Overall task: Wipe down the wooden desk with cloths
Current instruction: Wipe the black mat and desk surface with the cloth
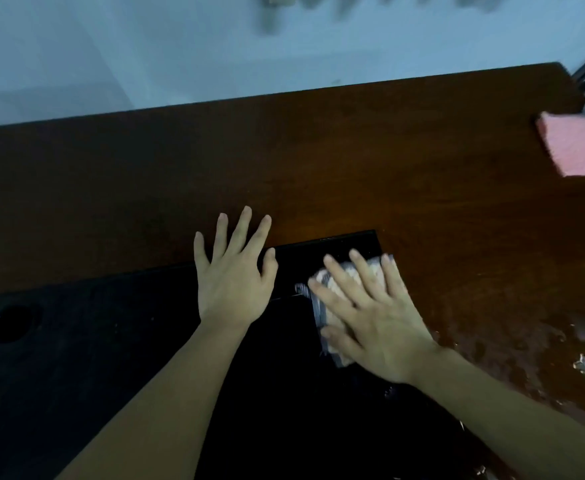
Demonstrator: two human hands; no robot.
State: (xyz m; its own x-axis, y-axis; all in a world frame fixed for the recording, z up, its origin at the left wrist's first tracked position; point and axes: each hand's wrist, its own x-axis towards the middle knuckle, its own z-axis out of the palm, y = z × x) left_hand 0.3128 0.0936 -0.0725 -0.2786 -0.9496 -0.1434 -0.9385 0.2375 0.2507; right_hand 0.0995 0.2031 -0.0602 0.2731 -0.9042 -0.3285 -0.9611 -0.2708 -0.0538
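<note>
Right hand (374,320) presses the cloth (332,299) flat on the black panel (111,341), fingers spread for wiping pressure, not gripping. Left hand (232,275) lies open and empty just left of the cloth, likely bracing; spare pink cloth (578,147) sits far right on the table (284,161).

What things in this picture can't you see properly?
- Pale cloth: mostly covered by the right hand, head view.
- Pink cloth: cut off by the right edge.
- Things along the top: too blurred to name.
- Round hole in the black panel: too dark to see inside.
- Left hand: palm hidden, flat on the desk.
</note>
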